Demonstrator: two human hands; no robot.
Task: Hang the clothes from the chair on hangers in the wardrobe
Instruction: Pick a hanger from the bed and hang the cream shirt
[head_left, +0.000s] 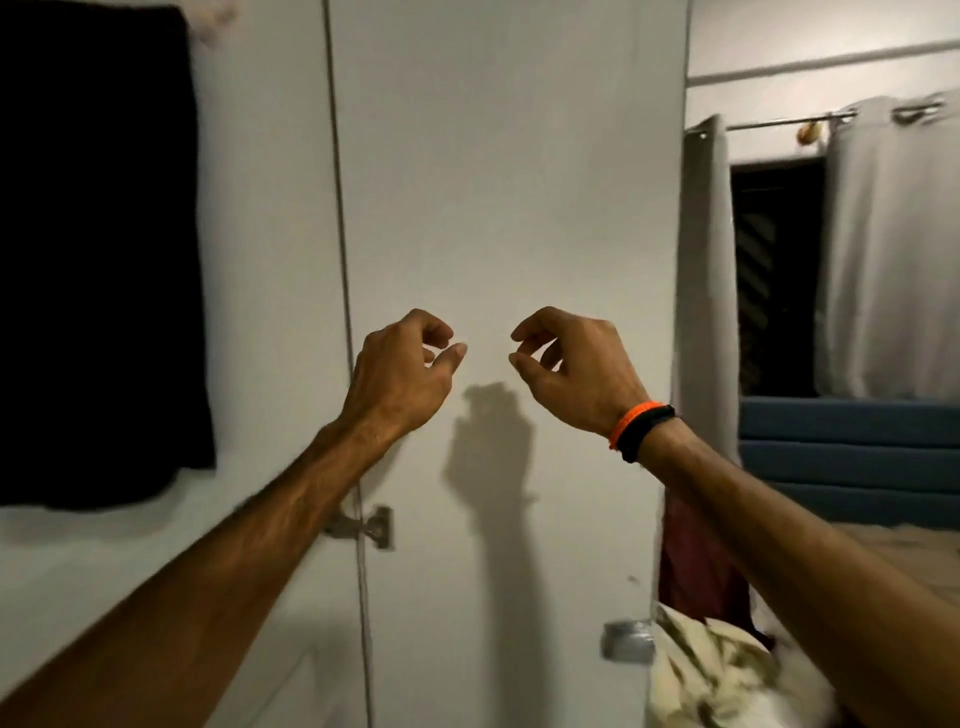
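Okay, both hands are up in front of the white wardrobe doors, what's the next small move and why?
Probably lower the left hand to the door handle and pull. The wardrobe doors look closed, and both that and the right hand hold nothing, so opening likely comes before any hanging.

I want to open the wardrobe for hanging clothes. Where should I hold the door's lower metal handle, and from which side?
Take the handle at the door's right edge. It sticks out as a small metal tab, so probably curl the right hand's fingers behind it from the right and pull toward you.
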